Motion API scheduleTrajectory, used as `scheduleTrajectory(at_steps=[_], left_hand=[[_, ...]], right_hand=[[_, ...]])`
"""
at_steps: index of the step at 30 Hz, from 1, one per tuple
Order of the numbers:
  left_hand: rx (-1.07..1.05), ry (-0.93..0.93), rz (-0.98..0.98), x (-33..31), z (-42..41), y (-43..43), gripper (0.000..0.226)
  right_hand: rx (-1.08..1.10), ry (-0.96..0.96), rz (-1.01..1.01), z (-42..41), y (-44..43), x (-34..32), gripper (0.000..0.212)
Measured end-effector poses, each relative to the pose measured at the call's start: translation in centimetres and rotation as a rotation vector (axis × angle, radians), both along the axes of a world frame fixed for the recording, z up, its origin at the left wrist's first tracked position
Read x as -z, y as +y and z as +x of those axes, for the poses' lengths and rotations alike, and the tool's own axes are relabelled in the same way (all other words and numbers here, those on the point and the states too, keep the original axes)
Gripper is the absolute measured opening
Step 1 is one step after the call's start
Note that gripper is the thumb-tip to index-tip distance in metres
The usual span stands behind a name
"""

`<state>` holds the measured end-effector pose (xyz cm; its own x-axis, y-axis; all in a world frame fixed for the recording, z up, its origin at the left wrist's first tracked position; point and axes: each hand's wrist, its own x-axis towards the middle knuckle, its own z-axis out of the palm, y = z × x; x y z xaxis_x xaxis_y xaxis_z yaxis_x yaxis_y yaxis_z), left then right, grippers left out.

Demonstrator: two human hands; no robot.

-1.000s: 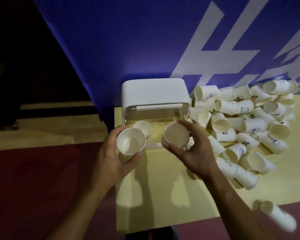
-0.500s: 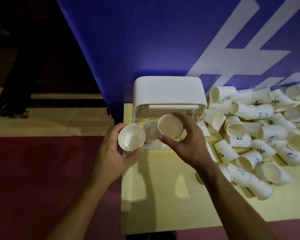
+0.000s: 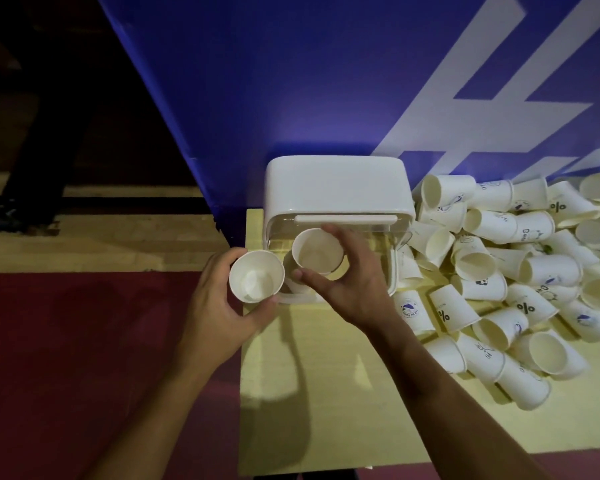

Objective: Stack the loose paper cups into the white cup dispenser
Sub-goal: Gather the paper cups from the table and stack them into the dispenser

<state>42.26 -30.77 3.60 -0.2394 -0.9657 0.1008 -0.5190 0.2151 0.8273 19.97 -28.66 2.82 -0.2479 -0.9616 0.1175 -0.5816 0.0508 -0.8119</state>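
The white cup dispenser [image 3: 336,183] stands at the back left of a yellow table [image 3: 343,393], its clear front open. My right hand [image 3: 352,285] grips a white paper cup [image 3: 317,251] by the rim, mouth toward me, right at the dispenser's opening and over another cup that sits inside, mostly hidden. My left hand [image 3: 219,306] holds a second paper cup [image 3: 256,281] upright, just left of the dispenser at the table's left edge. A heap of loose paper cups [image 3: 520,271] lies to the right.
A blue panel with white lettering [image 3: 326,81] rises right behind the dispenser and the cups. Dark red floor [image 3: 84,358] lies to the left of the table, with pale wooden flooring [image 3: 84,244] beyond it.
My right hand has carried its cup leftward and deeper into the dispenser opening, over the cup inside. My left hand keeps its cup beside the dispenser. The camera has shifted.
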Motion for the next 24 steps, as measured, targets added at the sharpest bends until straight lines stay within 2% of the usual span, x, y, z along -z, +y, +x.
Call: scheduleTrajectory(at_steps=[15, 24], left_hand=[[-0.026, 0.015, 0.036, 0.5, 1.2, 0.1, 0.071], [-0.029, 0.005, 0.042, 0.7, 1.0, 0.0, 0.07]], right_hand=[[-0.064, 0.011, -0.045, 1.3, -1.1, 1.4, 0.071], [-0.003, 0.06, -0.074, 1.7, -0.4, 3.0, 0.073]])
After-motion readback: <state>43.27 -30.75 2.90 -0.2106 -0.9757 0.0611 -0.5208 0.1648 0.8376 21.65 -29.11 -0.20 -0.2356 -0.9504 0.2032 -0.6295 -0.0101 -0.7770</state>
